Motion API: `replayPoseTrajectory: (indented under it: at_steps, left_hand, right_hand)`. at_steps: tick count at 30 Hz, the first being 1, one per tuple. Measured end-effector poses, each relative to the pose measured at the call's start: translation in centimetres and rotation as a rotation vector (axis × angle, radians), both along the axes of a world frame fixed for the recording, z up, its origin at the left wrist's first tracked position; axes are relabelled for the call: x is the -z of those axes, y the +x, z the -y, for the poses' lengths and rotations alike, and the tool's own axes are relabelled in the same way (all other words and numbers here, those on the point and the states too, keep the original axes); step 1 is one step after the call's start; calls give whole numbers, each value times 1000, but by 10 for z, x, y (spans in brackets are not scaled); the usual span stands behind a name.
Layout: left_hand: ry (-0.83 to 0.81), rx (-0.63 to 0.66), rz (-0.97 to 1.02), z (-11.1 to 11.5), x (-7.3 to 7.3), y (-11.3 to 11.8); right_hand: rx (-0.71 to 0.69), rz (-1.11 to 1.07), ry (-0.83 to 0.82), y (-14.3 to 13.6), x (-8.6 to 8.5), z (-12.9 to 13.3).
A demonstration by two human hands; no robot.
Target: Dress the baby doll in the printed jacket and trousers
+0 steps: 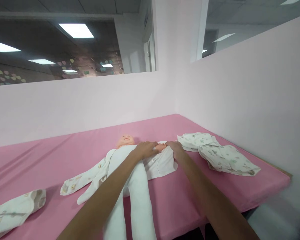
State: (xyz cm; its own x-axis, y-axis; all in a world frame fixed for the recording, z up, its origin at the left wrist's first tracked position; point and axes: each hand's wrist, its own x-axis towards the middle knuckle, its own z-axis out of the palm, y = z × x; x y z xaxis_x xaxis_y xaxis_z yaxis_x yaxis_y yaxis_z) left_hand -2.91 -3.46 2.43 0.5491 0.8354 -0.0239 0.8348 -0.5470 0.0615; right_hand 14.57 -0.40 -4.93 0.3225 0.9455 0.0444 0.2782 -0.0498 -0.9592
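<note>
A baby doll lies on its back on the pink mat, dressed in a white one-piece suit. A white printed garment is spread under and around it. My left hand grips the doll's arm near its small hand. My right hand pinches the sleeve of the printed garment beside that arm. The fingers of both hands meet over the doll's arm, so the exact grip is partly hidden.
More printed baby clothes lie to the right near the pale wall. Another printed piece sits at the mat's left front. The mat's right front corner ends close to the wall.
</note>
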Motion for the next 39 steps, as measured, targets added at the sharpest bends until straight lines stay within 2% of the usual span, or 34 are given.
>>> replayPoseTrajectory:
  at_steps: [5, 12, 22, 27, 32, 35, 39]
  left_hand:
    - [-70, -17, -31, -2, 3, 3]
    - [-31, -18, -40, -3, 6, 4]
    - [56, 52, -22, 1, 10, 3]
    - [83, -23, 16, -2, 15, 10]
    - [86, -39, 29, -8, 19, 9]
    - [68, -30, 34, -9, 16, 7]
    - [43, -25, 45, -1, 4, -5]
  right_hand:
    - [106, 180, -4, -2, -7, 9]
    - [161, 444, 111, -14, -19, 24]
    - [180, 423, 132, -13, -14, 20]
    - [69, 428, 229, -18, -17, 26]
    - [-113, 226, 297, -31, -23, 41]
    - [-257, 103, 297, -41, -26, 57]
    - [-399, 11, 245, -52, -31, 91]
